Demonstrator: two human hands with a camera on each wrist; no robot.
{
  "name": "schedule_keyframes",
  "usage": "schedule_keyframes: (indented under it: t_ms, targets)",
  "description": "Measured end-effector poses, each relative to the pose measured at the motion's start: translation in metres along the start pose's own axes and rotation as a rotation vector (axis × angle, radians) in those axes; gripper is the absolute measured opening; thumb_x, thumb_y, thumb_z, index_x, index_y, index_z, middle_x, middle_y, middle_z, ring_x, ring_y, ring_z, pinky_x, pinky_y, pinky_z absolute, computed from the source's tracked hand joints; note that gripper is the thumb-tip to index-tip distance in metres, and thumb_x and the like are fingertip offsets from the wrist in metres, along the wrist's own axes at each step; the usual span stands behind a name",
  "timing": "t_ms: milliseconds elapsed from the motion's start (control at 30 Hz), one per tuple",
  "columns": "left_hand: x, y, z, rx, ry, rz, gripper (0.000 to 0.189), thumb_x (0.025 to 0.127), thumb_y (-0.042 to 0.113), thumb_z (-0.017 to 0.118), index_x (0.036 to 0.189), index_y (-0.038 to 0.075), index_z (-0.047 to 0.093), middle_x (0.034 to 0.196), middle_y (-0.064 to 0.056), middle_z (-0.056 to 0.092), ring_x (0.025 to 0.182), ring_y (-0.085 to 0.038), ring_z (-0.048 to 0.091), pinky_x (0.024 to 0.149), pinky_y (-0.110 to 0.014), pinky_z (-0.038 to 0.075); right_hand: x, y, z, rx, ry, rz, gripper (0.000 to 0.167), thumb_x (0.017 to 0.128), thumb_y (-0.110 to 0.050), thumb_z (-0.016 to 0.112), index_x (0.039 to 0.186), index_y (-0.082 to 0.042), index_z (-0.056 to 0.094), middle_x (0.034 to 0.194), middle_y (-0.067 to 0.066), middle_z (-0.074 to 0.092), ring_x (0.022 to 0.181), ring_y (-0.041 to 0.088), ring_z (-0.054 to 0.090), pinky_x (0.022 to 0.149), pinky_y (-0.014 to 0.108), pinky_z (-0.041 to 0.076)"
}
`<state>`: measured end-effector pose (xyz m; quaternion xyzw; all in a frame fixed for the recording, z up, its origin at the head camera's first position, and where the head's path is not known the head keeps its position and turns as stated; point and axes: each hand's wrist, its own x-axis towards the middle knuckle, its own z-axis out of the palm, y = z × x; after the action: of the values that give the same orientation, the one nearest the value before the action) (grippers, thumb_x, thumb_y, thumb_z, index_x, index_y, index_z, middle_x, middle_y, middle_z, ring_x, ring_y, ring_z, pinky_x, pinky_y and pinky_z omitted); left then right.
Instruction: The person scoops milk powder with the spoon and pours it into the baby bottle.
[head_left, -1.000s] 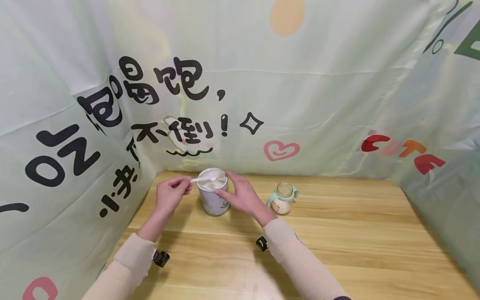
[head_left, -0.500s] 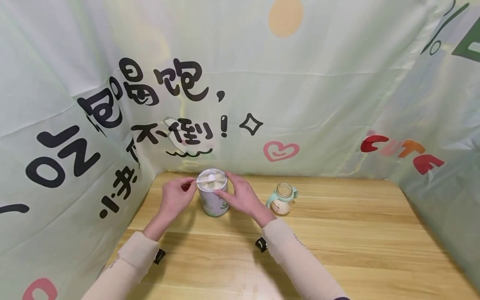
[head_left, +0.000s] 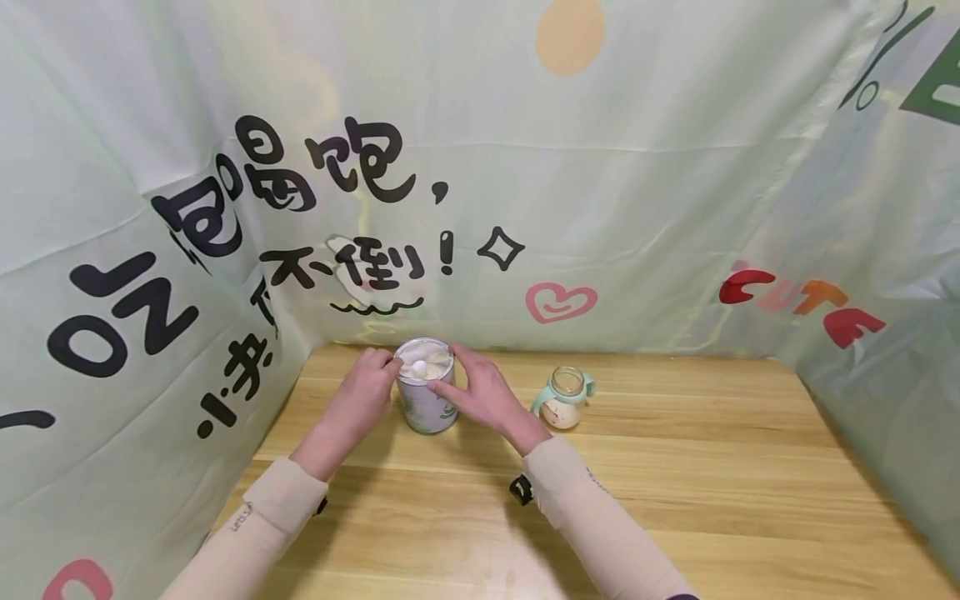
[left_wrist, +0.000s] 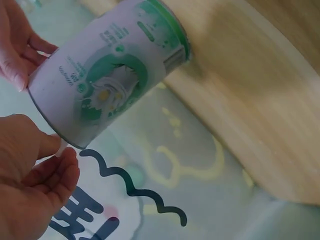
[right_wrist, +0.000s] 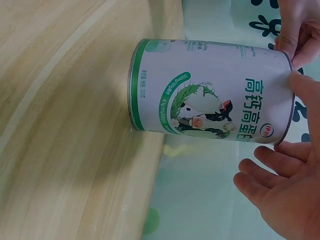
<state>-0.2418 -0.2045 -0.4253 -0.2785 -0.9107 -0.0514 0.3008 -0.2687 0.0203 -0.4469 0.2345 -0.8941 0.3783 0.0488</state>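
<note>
A milk powder can (head_left: pixel 428 407), white with green print and a cow picture, stands upright and uncovered on the table. Pale powder shows inside its rim. My left hand (head_left: pixel 365 387) is at the can's left rim and pinches the handle of a small white spoon (head_left: pixel 420 367); the spoon's head lies at the powder, its handle mostly hidden by the fingers. In the left wrist view a bit of the spoon handle (left_wrist: pixel 61 148) shows between thumb and fingers. My right hand (head_left: pixel 483 387) grips the can's upper edge from the right, thumb in front and fingers behind.
A baby bottle (head_left: pixel 564 408) with mint-green handles and an open top stands right of the can, close to my right wrist. The wooden table (head_left: pixel 675 467) meets printed cloth walls (head_left: pixel 637 250) at the back and sides.
My left hand has moved right, up to the can's rim, and the spoon has gone further into the can, its handle less visible. My right hand and the can stay in place.
</note>
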Motion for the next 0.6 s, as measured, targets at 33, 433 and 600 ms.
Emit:
schedule_keyframes:
  t_ms: [33, 433, 600]
  targets:
    - [0.0002, -0.0002, 0.0007, 0.041, -0.007, 0.022, 0.029, 0.075, -0.016, 0.078, 0.104, -0.011, 0.074, 0.093, -0.019, 0.069, 0.084, -0.033, 0.06, 0.074, -0.041, 0.055, -0.0001, -0.0002, 0.0, 0.0, -0.001, 0.002, 0.08, 0.099, -0.05, 0.071, 0.158, -0.004, 0.044, 0.159, 0.021, 0.051, 0.147, 0.04, 0.049, 0.123, 0.055, 0.041]
    - [0.0046, 0.0029, 0.0029, 0.009, -0.036, 0.01, 0.023, 0.074, -0.019, 0.077, 0.092, -0.005, 0.07, 0.089, -0.016, 0.065, 0.081, -0.031, 0.055, 0.072, -0.04, 0.051, 0.0007, -0.0014, 0.0005, -0.015, -0.016, 0.003, 0.081, 0.1, -0.052, 0.068, 0.16, -0.005, 0.042, 0.16, 0.022, 0.049, 0.147, 0.041, 0.049, 0.124, 0.056, 0.041]
    - [0.0097, 0.0057, -0.001, -0.097, -0.085, -0.087, 0.021, 0.074, -0.019, 0.075, 0.088, -0.004, 0.071, 0.089, -0.017, 0.066, 0.082, -0.032, 0.057, 0.074, -0.041, 0.054, 0.001, -0.0016, -0.0004, -0.009, -0.022, 0.008, 0.081, 0.1, -0.052, 0.068, 0.161, -0.006, 0.04, 0.161, 0.021, 0.048, 0.147, 0.041, 0.048, 0.123, 0.056, 0.041]
